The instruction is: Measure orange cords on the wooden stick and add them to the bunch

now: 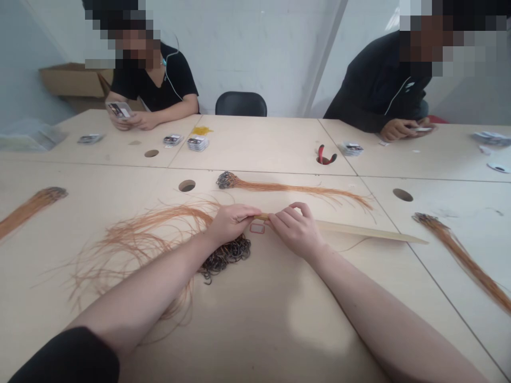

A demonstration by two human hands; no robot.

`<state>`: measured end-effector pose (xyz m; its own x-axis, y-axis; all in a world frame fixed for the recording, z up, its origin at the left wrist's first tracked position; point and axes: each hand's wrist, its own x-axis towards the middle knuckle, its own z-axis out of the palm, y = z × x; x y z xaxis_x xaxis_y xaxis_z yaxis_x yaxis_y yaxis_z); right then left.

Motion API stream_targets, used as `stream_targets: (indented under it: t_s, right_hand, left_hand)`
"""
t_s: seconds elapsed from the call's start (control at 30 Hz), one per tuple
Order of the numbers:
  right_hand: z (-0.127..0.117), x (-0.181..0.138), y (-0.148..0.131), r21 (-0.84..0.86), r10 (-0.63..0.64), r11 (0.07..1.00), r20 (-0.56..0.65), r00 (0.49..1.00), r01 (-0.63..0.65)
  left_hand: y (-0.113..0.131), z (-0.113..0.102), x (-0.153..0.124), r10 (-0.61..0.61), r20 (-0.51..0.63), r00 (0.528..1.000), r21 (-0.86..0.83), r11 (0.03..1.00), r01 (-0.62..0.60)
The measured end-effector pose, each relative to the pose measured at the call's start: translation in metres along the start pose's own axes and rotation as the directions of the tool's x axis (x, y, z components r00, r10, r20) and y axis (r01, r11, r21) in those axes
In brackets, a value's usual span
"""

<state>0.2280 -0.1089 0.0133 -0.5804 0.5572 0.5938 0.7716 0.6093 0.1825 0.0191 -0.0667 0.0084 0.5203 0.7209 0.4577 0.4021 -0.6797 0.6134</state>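
Observation:
My left hand (233, 222) and my right hand (293, 227) are closed, meeting at the fingertips on a narrow tan strip (262, 216). To the right of my right hand, a long pale tapered strip (371, 232) runs in line with it; whether the two are one piece is hidden behind my fingers. Just below the tan strip is a small white label with a red border (257, 228). Beside and under my left hand lies a heap of dark fish hooks (225, 256) whose orange lines (136, 229) fan out loosely leftward.
Bundles of hooks on orange line lie beyond my hands (279, 187), at left (30, 210) and right (459, 250). Red-handled pliers (325, 155) stand in a table hole. Across the table, two people handle small items near stacked packets (197, 143) and a yellow pile (203, 130).

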Motion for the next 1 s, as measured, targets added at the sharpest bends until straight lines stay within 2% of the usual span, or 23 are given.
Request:
stream_targets:
  t_s: [0.23,0.37,0.5,0.63,0.7,1.0]
  right_hand:
    - [0.002,0.000,0.000,-0.015,-0.006,1.000,-0.013,1.000,0.005]
    - [0.004,-0.001,0.001,0.015,0.022,1.000,0.004,1.000,-0.022]
    - [0.006,-0.002,0.001,0.032,0.043,0.999,0.018,0.999,-0.043]
    - [0.005,-0.002,0.001,0.072,0.029,0.997,0.030,0.999,-0.031]
    - [0.004,-0.001,0.001,0.093,0.006,0.996,0.043,0.999,-0.010]
    - [0.003,0.002,-0.002,0.117,-0.032,0.993,0.069,0.997,0.023]
  left_hand:
    - [0.001,-0.001,0.001,-0.008,0.002,1.000,-0.034,0.999,0.008]
    - [0.002,-0.002,0.002,-0.141,0.065,0.988,-0.054,0.988,0.145]
    - [0.002,-0.002,0.003,-0.256,0.190,0.948,-0.177,0.941,0.290]
    - [0.002,-0.001,0.005,-0.290,0.357,0.888,-0.389,0.818,0.423]
    - [0.001,-0.001,0.006,-0.290,0.413,0.864,-0.441,0.766,0.468]
    - [0.002,-0.007,0.011,-0.324,0.486,0.811,-0.474,0.682,0.557]
